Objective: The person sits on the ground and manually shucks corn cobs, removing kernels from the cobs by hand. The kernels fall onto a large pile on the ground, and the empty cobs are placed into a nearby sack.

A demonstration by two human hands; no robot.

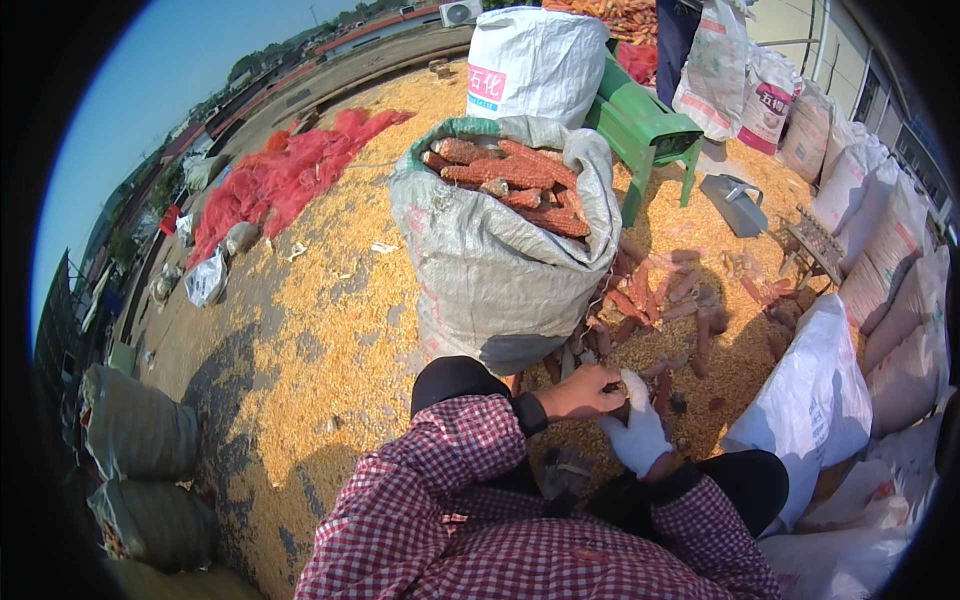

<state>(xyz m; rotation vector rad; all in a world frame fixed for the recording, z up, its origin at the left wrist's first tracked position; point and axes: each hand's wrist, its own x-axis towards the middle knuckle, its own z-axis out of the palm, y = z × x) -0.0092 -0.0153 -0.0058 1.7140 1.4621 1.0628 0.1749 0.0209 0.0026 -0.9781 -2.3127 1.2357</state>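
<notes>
My left hand (581, 393), bare, reaches in from the left with its fingertips bent in at the fingers of my right hand (637, 431), which wears a white glove. A small object seems to lie between the two hands, but it is too hidden to name. Beneath and beyond them, red corn cobs (637, 292) lie scattered over loose yellow corn kernels (750, 330). Just past my knees stands a large woven sack (495, 277), its top rolled down, full of red corn cobs (510, 172).
Behind the sack stand a white woven bag (536, 67) and a green metal machine (645, 120). A grey scoop (733, 204) and a small stool (814, 244) are at the right, near filled sacks (885, 262). Red netting (292, 172) lies at the left. A person's dark trouser leg (675, 49) shows at the top.
</notes>
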